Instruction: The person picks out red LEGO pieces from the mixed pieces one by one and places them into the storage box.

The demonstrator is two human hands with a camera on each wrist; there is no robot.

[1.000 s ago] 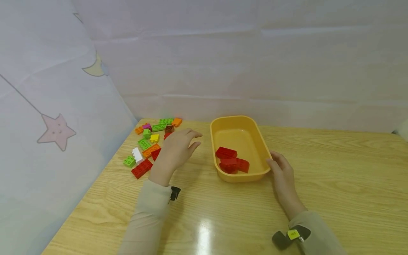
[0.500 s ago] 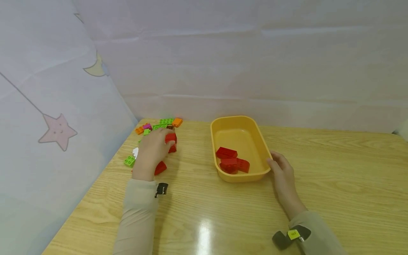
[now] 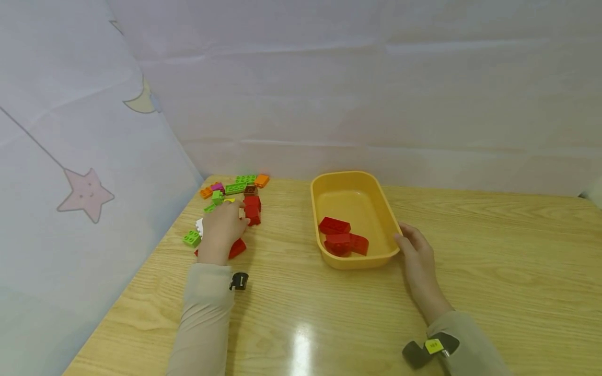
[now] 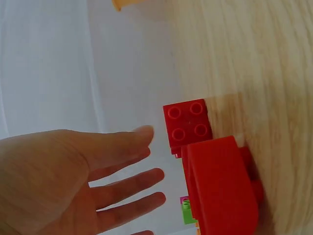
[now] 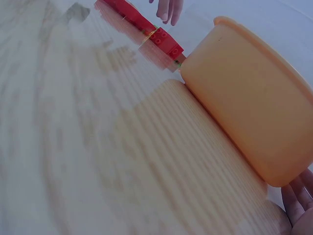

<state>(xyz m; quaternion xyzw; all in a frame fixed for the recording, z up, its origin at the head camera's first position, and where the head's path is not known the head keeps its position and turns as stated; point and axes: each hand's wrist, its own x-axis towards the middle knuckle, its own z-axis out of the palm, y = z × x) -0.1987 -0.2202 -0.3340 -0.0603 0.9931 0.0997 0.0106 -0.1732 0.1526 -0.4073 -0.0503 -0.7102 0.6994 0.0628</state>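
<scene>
My left hand (image 3: 220,230) is over the near side of a pile of toy building bricks on the left of the table. In the left wrist view its fingers stretch out, fairly straight, with nothing between them. Beside the fingertips lie a red brick with studs (image 4: 190,121) and a larger red block (image 4: 222,183), both apart from the hand in that view. My right hand (image 3: 418,266) holds the near right corner of a yellow plastic bin (image 3: 350,263), thumb at the rim and fingers along the outer wall. Several red bricks (image 3: 335,225) lie inside the bin.
Around my left hand lie green bricks (image 3: 191,238), a white brick (image 3: 199,226), an orange brick (image 3: 262,180) and a brown brick (image 3: 250,190). Another red brick (image 3: 238,248) is near my left wrist. A pale cloth backdrop (image 3: 423,104) rises behind the wooden table (image 3: 301,303).
My left hand has moved left from the gap beside the bin to the brick pile, and its fingers have since drawn slightly back from the red bricks. My right hand and the bin stay put.
</scene>
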